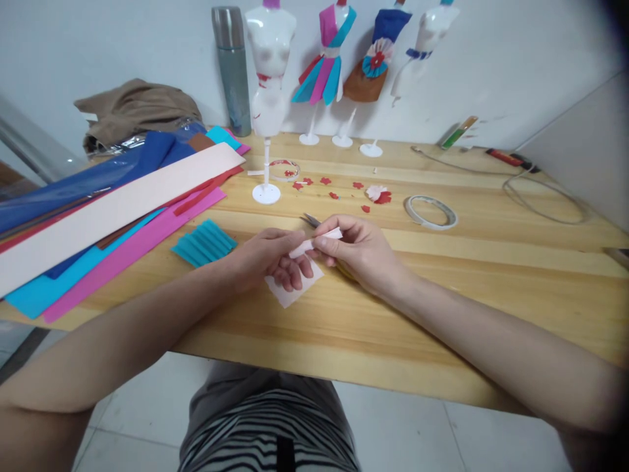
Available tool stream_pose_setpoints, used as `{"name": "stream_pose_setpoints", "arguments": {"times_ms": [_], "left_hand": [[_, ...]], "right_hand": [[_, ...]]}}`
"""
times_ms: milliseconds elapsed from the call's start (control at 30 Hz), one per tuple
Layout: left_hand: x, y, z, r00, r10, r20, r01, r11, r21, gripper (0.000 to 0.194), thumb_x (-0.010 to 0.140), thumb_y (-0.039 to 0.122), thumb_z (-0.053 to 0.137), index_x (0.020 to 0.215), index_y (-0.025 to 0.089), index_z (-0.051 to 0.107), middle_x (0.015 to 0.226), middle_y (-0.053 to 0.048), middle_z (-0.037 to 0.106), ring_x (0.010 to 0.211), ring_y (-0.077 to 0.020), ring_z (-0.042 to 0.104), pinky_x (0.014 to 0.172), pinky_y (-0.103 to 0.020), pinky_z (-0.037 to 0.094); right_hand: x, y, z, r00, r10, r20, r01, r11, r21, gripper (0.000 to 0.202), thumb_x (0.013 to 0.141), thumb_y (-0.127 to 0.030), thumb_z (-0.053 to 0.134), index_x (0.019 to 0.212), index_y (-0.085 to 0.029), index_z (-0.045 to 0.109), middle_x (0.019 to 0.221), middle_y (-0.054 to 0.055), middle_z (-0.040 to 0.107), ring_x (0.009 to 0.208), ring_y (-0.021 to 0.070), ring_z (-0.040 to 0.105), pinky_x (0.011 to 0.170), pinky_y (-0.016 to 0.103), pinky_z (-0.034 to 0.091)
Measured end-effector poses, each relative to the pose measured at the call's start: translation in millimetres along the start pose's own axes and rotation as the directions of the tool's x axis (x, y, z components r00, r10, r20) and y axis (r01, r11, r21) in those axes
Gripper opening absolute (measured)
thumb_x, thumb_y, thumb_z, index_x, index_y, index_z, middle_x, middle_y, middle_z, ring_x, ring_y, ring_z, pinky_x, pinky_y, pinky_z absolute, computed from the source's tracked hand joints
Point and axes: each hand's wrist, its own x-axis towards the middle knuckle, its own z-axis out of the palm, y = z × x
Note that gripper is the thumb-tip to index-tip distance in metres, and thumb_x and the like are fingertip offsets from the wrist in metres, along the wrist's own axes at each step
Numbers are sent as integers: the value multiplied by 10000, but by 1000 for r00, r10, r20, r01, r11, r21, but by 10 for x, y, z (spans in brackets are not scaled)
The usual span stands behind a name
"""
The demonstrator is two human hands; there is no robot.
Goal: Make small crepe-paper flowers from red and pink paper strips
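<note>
A pale pink strip (301, 249), folded at its upper end, is pinched between my two hands above the table. My left hand (282, 257) has its thumb on the strip's left part, with the other fingers curled below. My right hand (354, 249) grips the right part between thumb and fingers; a folded end sticks out past them. Pale pink material (289, 295) also shows under my left fingers; whether it is the same piece I cannot tell. Scissors (310, 221) lie behind my right hand, their handles mostly hidden. Pleated teal paper (205, 243) is left of my left hand.
Colored sheets (122, 203) are piled at the left, near brown cloth (142, 108). A bare mannequin (268, 98), a flask (233, 78) and several small mannequins stand behind. Small red flowers (325, 181), a tape roll (411, 213) and a cable (540, 211) lie on the table (442, 341).
</note>
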Motion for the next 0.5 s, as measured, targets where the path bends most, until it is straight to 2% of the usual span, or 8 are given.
{"name": "stream_pose_setpoints", "arguments": {"times_ms": [133,233,367,500], "left_hand": [[22,29,-26,973,178,-146,-155,975,159,317,840,408,678,912,99,681,829,-71,727,550,-93,638,483,-188,504],[13,60,-55,954,264,-141,-221,939,265,279,833,281,681,1047,102,682,759,-35,720,507,-89,626,471,-188,510],[-1,94,-77,954,281,-105,-231,911,342,153,848,187,622,936,87,698,616,-4,668,434,-73,581,431,-168,480],[2,85,-62,943,312,-117,-242,882,403,117,844,154,594,868,102,696,634,0,675,455,-69,600,450,-160,496]], "right_hand": [[26,4,-8,995,7,-101,-7,1000,5,277,617,-353,850,724,-191,652,538,-52,589,452,70,481,457,230,353],[37,17,-24,992,-12,-122,14,1000,15,242,629,-336,839,729,-198,668,520,-50,593,443,74,485,449,230,359],[29,28,-38,989,-64,-134,58,997,-46,201,656,-334,816,747,-204,692,532,-46,618,446,80,506,458,236,388],[19,33,-35,980,-118,-160,98,987,-129,200,650,-357,809,754,-217,711,534,-42,632,452,100,542,475,253,437]]}}
